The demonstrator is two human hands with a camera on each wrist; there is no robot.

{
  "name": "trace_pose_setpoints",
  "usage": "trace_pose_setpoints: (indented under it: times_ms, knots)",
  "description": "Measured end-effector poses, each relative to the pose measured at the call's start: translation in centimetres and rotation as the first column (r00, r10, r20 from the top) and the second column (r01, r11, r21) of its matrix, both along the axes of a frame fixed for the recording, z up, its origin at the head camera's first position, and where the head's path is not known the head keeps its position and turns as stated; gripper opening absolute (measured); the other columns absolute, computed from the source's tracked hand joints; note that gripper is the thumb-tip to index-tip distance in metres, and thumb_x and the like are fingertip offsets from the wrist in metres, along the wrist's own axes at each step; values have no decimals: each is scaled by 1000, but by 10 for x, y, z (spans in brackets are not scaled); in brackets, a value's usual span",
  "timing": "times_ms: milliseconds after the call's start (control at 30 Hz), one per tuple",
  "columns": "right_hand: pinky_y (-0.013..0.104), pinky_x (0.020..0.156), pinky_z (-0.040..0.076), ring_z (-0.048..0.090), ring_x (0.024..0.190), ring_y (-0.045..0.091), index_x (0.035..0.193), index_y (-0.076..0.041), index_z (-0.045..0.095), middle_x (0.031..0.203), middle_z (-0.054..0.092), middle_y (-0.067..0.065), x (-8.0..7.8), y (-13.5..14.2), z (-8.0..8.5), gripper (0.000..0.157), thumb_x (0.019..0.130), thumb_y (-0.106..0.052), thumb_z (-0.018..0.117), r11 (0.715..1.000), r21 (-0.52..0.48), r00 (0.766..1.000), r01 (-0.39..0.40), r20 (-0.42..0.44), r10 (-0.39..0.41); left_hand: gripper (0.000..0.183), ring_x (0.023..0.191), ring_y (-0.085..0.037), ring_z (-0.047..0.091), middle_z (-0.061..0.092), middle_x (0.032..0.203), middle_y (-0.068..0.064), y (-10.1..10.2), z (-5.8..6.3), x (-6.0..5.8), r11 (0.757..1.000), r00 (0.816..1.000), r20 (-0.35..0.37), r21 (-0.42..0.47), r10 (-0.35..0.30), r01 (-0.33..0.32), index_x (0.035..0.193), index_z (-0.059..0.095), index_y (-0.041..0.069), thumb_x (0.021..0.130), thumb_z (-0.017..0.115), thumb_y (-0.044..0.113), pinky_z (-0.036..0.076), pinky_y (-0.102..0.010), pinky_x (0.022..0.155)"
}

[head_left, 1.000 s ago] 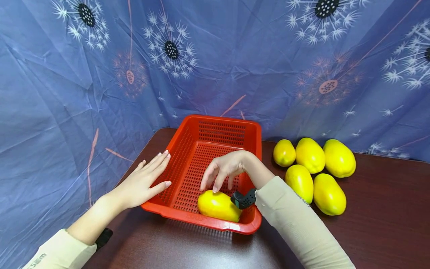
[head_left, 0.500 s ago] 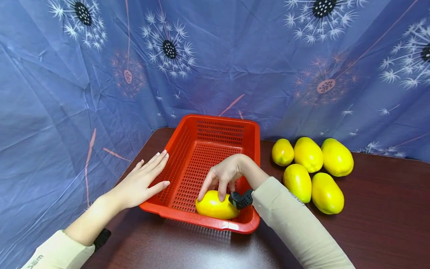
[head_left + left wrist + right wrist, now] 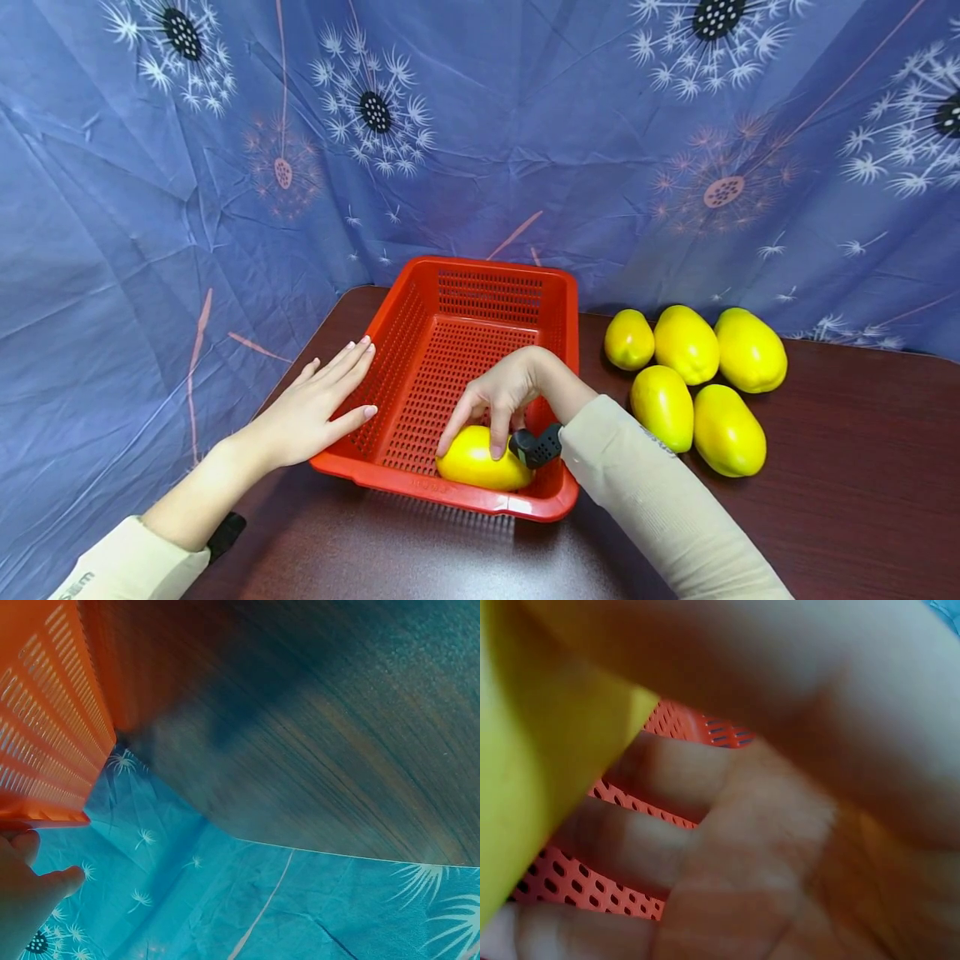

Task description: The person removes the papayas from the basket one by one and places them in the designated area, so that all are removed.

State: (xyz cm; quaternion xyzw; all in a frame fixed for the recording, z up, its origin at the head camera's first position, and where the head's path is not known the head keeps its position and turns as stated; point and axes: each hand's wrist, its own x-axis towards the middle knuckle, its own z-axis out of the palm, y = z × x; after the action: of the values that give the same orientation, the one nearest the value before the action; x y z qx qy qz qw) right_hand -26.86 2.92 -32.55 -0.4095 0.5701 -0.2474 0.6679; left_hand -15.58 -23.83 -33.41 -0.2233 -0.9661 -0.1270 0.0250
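In the head view a red plastic basket [image 3: 450, 492] with slotted walls stands on the table. One yellow mango [image 3: 480, 467] lies on its side in the basket's near right corner. My right hand [image 3: 502, 396] reaches down into the basket and grips this mango from above, thumb on the near side. In the right wrist view several fingers [image 3: 690, 772] curl along the yellow mango [image 3: 532, 772], over the red mesh. My left hand [image 3: 318, 408] rests with straight fingers against the basket's left rim. The left wrist view catches only part of this hand [image 3: 30, 889] beside the basket wall [image 3: 52, 712].
Right of the basket, several more yellow mangoes [image 3: 686, 343] lie grouped on the dark brown table [image 3: 847, 467]. A blue cloth [image 3: 495, 150] with dandelion prints hangs behind and to the left of the table. Small black wrist cameras are worn on both wrists.
My right hand has lowered from just above the mango, and its thumb and fingers have closed round the fruit. The mango and my left hand stay in nearly the same place.
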Motion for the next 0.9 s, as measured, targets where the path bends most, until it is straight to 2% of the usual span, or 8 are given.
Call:
trace_pose_setpoints:
  times_ms: [467, 667, 900]
  knots:
    - [19, 46, 34, 53, 91, 16, 141, -5, 39, 124, 54, 3, 0, 0, -2, 62, 83, 10, 58, 999, -47, 999, 17, 39, -15, 72, 141, -29, 12, 12, 156, -6, 1, 0, -1, 1000, 1000, -9, -6, -5, 5, 149, 19, 8, 94, 46, 46, 11, -62, 105]
    - [21, 50, 41, 53, 89, 15, 141, -7, 39, 127, 51, 1, 0, 0, 0, 62, 84, 8, 59, 996, -84, 1000, 28, 0, -29, 72, 141, -29, 12, 12, 156, -7, 1, 0, -1, 1000, 1000, -7, -7, -5, 5, 149, 19, 8, 94, 47, 46, 11, -62, 105]
    - [24, 55, 48, 53, 95, 17, 141, -9, 40, 134, 45, -1, -2, 0, 6, 62, 84, 4, 60, 988, -142, 997, 60, -34, -65, 72, 141, -29, 12, 12, 155, -7, 0, 0, -1, 1000, 1000, -6, -10, -6, 6, 149, 18, 8, 95, 46, 46, 11, -62, 105]
